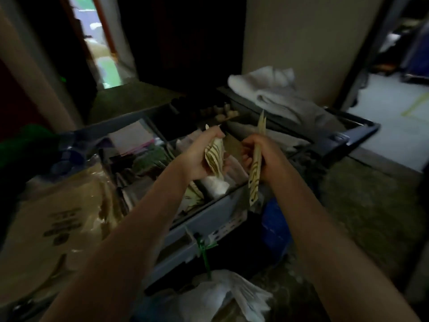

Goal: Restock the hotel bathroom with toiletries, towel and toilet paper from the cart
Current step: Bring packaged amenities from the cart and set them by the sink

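Nearest, at the bottom edge, a crinkled white plastic bag sits below the cart. A green cord dangles toward it from the grey plastic rim of the cart. To the left, one big rounded pack in glossy clear film, printed in dark letters, crowds the cart's near corner. To the right a blue object sits against the cart's side, too dim to name.

Two bare forearms reach forward over the rim. The left hand has its fingers curled round a bunch of cream sachets with brown stripes and serrated edges; their number cannot be counted. The right hand, just beside it but apart, grips a long packet in a fist. It is flat, thin, in the same cream and brown, nearly upright, with both ends sticking out; the top end shows two tips.

Both hands hover above the cart's top tray, which thin partitions split into several compartments. Loose striped sachets lie in the compartment under the left hand. Farther on, a blurred row of small bottles stands near the tray's back edge. At the far right end a soft heap of white towels lies on the cart, near its dark handle.

Free room lies to the right: mottled green carpet, then a pale hard floor past a beige wall. Far left, one lit doorway stands open.
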`<state>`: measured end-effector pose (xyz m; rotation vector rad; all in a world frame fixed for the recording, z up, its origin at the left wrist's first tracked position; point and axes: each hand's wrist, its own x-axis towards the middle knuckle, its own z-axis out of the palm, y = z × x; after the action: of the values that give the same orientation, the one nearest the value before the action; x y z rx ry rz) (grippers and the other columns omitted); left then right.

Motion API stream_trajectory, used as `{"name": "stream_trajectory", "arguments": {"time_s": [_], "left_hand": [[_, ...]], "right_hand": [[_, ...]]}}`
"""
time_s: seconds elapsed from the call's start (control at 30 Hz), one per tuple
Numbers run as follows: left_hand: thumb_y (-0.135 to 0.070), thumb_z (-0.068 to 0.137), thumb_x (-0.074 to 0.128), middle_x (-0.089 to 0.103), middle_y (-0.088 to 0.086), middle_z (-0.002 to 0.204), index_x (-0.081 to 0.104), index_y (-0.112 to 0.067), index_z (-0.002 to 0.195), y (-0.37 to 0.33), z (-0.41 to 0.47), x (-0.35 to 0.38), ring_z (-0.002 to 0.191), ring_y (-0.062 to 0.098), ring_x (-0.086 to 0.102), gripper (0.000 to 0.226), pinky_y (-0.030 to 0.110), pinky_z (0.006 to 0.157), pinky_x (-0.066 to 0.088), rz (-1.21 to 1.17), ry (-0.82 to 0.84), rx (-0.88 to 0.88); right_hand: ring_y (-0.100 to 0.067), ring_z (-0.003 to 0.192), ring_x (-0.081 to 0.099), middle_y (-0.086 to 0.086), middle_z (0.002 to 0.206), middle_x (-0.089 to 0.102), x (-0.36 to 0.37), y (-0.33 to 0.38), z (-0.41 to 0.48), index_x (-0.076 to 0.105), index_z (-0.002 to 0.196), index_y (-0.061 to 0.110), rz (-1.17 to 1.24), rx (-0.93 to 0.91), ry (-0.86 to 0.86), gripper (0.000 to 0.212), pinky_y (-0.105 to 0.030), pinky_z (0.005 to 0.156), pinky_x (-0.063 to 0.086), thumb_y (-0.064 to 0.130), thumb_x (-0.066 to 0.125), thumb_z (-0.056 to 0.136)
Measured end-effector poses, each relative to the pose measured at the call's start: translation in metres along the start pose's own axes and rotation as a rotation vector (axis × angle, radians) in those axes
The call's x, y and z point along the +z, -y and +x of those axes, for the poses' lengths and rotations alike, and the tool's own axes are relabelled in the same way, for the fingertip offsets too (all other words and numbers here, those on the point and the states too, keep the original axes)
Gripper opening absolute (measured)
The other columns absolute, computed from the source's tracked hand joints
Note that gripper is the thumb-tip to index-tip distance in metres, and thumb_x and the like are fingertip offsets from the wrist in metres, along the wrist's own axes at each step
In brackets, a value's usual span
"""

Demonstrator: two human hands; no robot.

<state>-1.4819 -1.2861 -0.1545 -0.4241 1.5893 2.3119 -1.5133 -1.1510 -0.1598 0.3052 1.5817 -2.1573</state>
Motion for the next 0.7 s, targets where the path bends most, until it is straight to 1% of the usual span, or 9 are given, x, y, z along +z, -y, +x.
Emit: {"name": "stream_trajectory", "arguments": {"time_s": [0.07, 0.1, 0.17, 0.27, 0.4, 0.47, 0.57, 0.63, 0.7], "left_hand": [[-0.034, 0.079, 0.054, 0.046, 0.007, 0.070, 0.056, -0.008, 0.076, 0.009, 0.001, 0.012, 0.061, 0.019, 0.049, 0.026, 0.026, 0.057, 0.045, 0.061, 0.074, -0.046], [-0.035, 0.080, 0.053, 0.046, 0.007, 0.071, 0.053, -0.009, 0.082, 0.018, 0.000, 0.025, 0.061, 0.019, 0.049, 0.027, 0.024, 0.055, 0.045, 0.123, 0.132, -0.081], [-0.035, 0.085, 0.049, 0.048, 0.008, 0.073, 0.052, -0.008, 0.089, 0.031, 0.001, 0.040, 0.062, 0.019, 0.049, 0.028, 0.025, 0.056, 0.044, 0.177, 0.159, -0.113], [-0.036, 0.085, 0.051, 0.053, 0.006, 0.070, 0.057, -0.011, 0.083, 0.055, -0.006, 0.076, 0.060, 0.018, 0.052, 0.026, 0.026, 0.055, 0.044, 0.261, 0.254, -0.195], [-0.041, 0.081, 0.059, 0.058, 0.008, 0.072, 0.059, -0.012, 0.084, 0.087, -0.021, 0.111, 0.063, 0.019, 0.057, 0.030, 0.031, 0.059, 0.047, 0.417, 0.293, -0.268], [-0.039, 0.084, 0.058, 0.057, 0.009, 0.072, 0.059, -0.010, 0.082, 0.096, -0.033, 0.125, 0.065, 0.020, 0.056, 0.029, 0.032, 0.060, 0.048, 0.445, 0.311, -0.294], [-0.041, 0.084, 0.057, 0.058, 0.008, 0.079, 0.059, -0.013, 0.088, 0.115, -0.053, 0.151, 0.066, 0.020, 0.057, 0.028, 0.029, 0.054, 0.049, 0.490, 0.396, -0.327], [-0.043, 0.084, 0.057, 0.057, 0.008, 0.081, 0.058, -0.014, 0.094, 0.131, -0.071, 0.164, 0.067, 0.021, 0.056, 0.031, 0.028, 0.048, 0.051, 0.485, 0.426, -0.339], [-0.042, 0.085, 0.057, 0.056, 0.009, 0.080, 0.058, -0.011, 0.097, 0.150, -0.093, 0.172, 0.068, 0.021, 0.056, 0.034, 0.028, 0.048, 0.052, 0.504, 0.421, -0.366]], "right_hand": [[-0.010, 0.043, 0.039, -0.003, 0.059, 0.043, -0.022, -0.007, -0.017, 0.049, 0.071, 0.008, 0.045, 0.006, -0.101, 0.019, -0.010, 0.033, 0.031, 0.012, 0.049, 0.089], [-0.010, 0.044, 0.038, -0.003, 0.058, 0.043, -0.039, -0.013, -0.030, 0.049, 0.069, 0.009, 0.088, -0.009, -0.163, 0.020, -0.010, 0.033, 0.030, 0.012, 0.049, 0.089], [-0.010, 0.044, 0.037, -0.002, 0.055, 0.042, -0.058, -0.025, -0.048, 0.047, 0.066, 0.009, 0.132, -0.016, -0.209, 0.022, -0.010, 0.034, 0.029, 0.011, 0.049, 0.088], [-0.008, 0.036, 0.034, -0.001, 0.055, 0.036, -0.096, -0.042, -0.084, 0.042, 0.063, 0.013, 0.192, -0.078, -0.276, 0.027, -0.012, 0.036, 0.027, 0.010, 0.047, 0.089], [-0.008, 0.041, 0.030, -0.002, 0.060, 0.031, -0.133, -0.057, -0.128, 0.039, 0.064, 0.016, 0.221, -0.097, -0.400, 0.027, -0.012, 0.036, 0.024, 0.012, 0.042, 0.090], [-0.008, 0.044, 0.028, -0.002, 0.061, 0.028, -0.144, -0.065, -0.147, 0.037, 0.063, 0.016, 0.284, -0.101, -0.427, 0.030, -0.010, 0.034, 0.023, 0.015, 0.039, 0.093], [-0.009, 0.044, 0.028, -0.001, 0.061, 0.026, -0.161, -0.081, -0.182, 0.039, 0.065, 0.014, 0.359, -0.123, -0.501, 0.031, -0.010, 0.033, 0.022, 0.017, 0.038, 0.096], [-0.008, 0.036, 0.033, -0.001, 0.060, 0.029, -0.167, -0.094, -0.209, 0.042, 0.067, 0.013, 0.362, -0.107, -0.535, 0.032, -0.009, 0.032, 0.024, 0.022, 0.037, 0.097], [-0.007, 0.026, 0.038, -0.001, 0.058, 0.036, -0.170, -0.108, -0.234, 0.046, 0.071, 0.011, 0.385, -0.086, -0.561, 0.029, -0.008, 0.031, 0.028, 0.023, 0.040, 0.096]]}}
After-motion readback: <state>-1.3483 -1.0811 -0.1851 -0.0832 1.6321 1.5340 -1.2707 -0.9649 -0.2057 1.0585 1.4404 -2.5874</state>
